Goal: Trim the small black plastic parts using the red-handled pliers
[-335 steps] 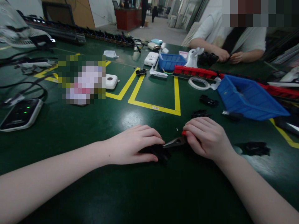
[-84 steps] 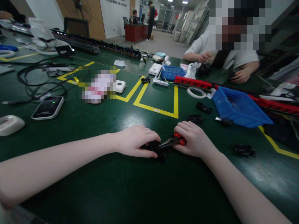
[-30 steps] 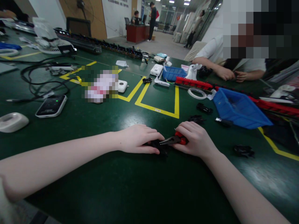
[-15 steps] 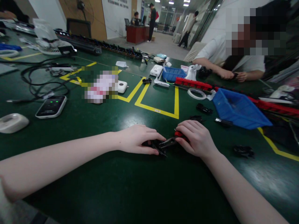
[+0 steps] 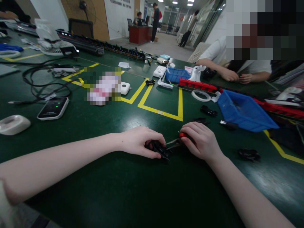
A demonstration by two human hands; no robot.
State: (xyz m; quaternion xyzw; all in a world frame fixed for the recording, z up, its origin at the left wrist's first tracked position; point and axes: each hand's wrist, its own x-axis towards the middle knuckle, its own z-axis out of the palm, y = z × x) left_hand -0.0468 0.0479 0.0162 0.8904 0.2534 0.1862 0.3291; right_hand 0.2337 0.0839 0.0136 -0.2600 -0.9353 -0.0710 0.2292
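Observation:
My left hand point(image 5: 142, 142) is closed round a small black bundle point(image 5: 158, 148) that looks like coiled cable, pressing it on the green table. In my right hand point(image 5: 199, 139) is a pair of scissors point(image 5: 174, 144) with red handles; the fingers wrap the handles and hide most of them. The thin blades point left and stand apart, with their tips at the right side of the bundle. Just beyond my right hand lies another dark bundle point(image 5: 201, 121), partly covered. A further black bundle point(image 5: 249, 154) rests to the right.
A blue bin point(image 5: 247, 110) sits at the right, beside red strips point(image 5: 280, 109). Yellow tape point(image 5: 161, 113) marks rectangles on the table. A phone-like device point(image 5: 53, 108) and black cables point(image 5: 30, 79) lie at the left. Across the table are a co-worker's hands point(image 5: 238, 77).
The scissor blades have spread apart, and more of the black bundle shows beside my left fingers. Both hands stay in nearly the same place.

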